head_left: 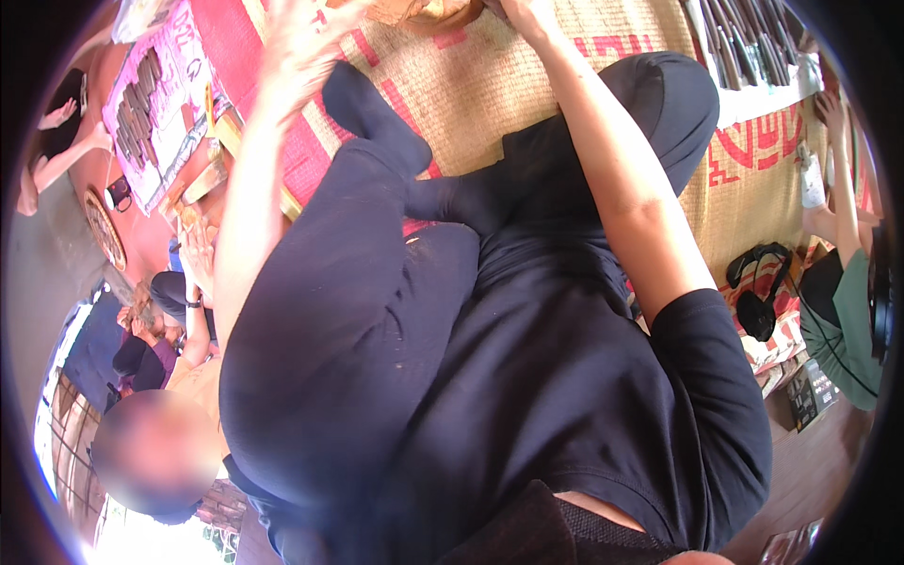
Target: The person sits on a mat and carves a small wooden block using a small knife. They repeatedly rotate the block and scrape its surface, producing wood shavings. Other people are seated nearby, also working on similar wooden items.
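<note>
Near the top edge, my left hand [306, 61] is pale and blurred, partly cut off by the picture's edge. Its thumb side stretches apart from the rest of the hand, toward a rounded tan-brown thing [428, 13] whose kind I cannot make out. Only the lower part of that thing shows, with a darker curved rim. On its other side, my right hand [516, 11] reaches to its rim; most of the fingers lie beyond the picture. Whether it grips the rim is hidden. Both forearms stretch over my folded, dark-clothed legs.
I sit on a woven straw mat [471, 94] with red patterns. Many dark strips [749, 38] lie on a white sheet at upper right, and more dark pieces [141, 108] on a pink sheet at left. A black strapped item [758, 297] lies at right. People sit on both sides.
</note>
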`<state>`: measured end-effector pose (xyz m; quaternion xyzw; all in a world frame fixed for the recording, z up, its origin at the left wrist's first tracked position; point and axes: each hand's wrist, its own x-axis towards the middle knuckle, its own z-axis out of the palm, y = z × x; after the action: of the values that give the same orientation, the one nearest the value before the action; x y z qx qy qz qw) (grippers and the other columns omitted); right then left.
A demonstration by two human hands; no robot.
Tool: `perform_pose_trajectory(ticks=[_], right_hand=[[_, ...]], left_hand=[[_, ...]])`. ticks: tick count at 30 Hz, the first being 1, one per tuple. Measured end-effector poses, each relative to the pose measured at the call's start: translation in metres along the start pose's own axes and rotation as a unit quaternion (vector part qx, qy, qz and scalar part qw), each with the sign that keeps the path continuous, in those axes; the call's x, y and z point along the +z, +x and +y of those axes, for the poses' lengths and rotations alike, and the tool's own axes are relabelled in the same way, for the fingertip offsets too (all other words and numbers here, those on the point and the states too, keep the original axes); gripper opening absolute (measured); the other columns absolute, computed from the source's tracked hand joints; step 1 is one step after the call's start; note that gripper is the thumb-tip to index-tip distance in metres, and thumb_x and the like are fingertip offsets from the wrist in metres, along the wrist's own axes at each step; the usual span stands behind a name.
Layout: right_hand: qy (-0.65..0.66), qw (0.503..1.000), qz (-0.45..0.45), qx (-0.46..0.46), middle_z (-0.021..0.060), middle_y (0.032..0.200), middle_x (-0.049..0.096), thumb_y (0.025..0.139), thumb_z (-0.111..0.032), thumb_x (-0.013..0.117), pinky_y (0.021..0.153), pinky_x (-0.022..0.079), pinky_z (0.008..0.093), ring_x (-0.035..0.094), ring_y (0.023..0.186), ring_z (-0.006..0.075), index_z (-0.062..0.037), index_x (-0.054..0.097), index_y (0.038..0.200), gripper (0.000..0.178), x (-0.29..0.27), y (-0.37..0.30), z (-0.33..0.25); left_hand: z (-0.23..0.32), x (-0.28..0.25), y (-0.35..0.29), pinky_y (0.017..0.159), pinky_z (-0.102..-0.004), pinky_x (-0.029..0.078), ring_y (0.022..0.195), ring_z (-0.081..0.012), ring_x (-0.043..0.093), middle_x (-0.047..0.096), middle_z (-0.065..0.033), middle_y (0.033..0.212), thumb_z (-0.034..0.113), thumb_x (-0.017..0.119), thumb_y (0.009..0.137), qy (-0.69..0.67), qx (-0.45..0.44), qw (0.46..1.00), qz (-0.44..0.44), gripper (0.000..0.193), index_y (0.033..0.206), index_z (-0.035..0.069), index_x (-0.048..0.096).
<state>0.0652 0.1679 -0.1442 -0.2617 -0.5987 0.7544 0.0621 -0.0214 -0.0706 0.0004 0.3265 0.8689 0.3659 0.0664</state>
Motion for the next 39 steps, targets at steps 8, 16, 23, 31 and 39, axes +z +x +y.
perform_pose_trajectory(ticks=[8,16,23,31,39], right_hand=[[-0.013,0.998,0.059,-0.002,0.0094,0.068,0.064,0.075,-0.006,0.067,0.049,0.042,0.0260,0.057,0.056,0.0142,0.0022,0.060,0.076,0.011,-0.003,0.007,-0.003],[-0.196,0.974,0.113,-0.016,0.0106,0.071,0.067,0.074,-0.011,0.071,0.054,0.049,0.0287,0.063,0.063,0.0159,0.0012,0.067,0.081,0.015,0.004,0.000,-0.009],[-0.151,0.982,0.108,-0.024,0.0115,0.072,0.067,0.074,-0.012,0.071,0.055,0.050,0.0295,0.063,0.064,0.0158,0.0023,0.067,0.081,0.017,-0.004,0.003,-0.004],[-0.210,0.969,0.123,-0.042,0.0103,0.072,0.066,0.074,-0.013,0.071,0.055,0.049,0.0299,0.061,0.063,0.0157,0.0010,0.065,0.082,0.017,-0.003,0.003,0.002],[-0.168,0.980,0.107,0.002,0.0109,0.074,0.066,0.074,-0.013,0.071,0.060,0.049,0.0318,0.062,0.068,0.0171,0.0000,0.064,0.082,0.017,-0.004,0.006,-0.003]], left_hand=[[-0.104,-0.122,-0.119,0.099,-0.0348,0.046,0.122,-0.0216,0.051,0.052,-0.0148,0.134,0.022,0.061,0.096,0.032,-0.340,0.928,-0.149,0.050,0.138,0.003,0.046],[-0.063,0.025,-0.064,0.099,-0.0348,0.046,0.121,-0.0218,0.052,0.053,-0.0150,0.133,0.023,0.061,0.096,0.026,-0.077,0.964,-0.254,0.049,0.138,0.002,0.046],[-0.061,0.056,-0.040,0.099,-0.0347,0.046,0.120,-0.0220,0.053,0.053,-0.0152,0.132,0.023,0.060,0.096,0.042,-0.045,0.963,-0.261,0.048,0.138,0.002,0.047],[-0.061,0.056,-0.039,0.099,-0.0347,0.046,0.119,-0.0222,0.054,0.054,-0.0154,0.131,0.023,0.059,0.096,0.042,-0.044,0.963,-0.261,0.048,0.138,0.002,0.047],[-0.059,0.057,-0.031,0.099,-0.0347,0.046,0.119,-0.0224,0.055,0.055,-0.0156,0.130,0.023,0.059,0.097,0.040,-0.032,0.961,-0.271,0.047,0.137,0.002,0.048]])
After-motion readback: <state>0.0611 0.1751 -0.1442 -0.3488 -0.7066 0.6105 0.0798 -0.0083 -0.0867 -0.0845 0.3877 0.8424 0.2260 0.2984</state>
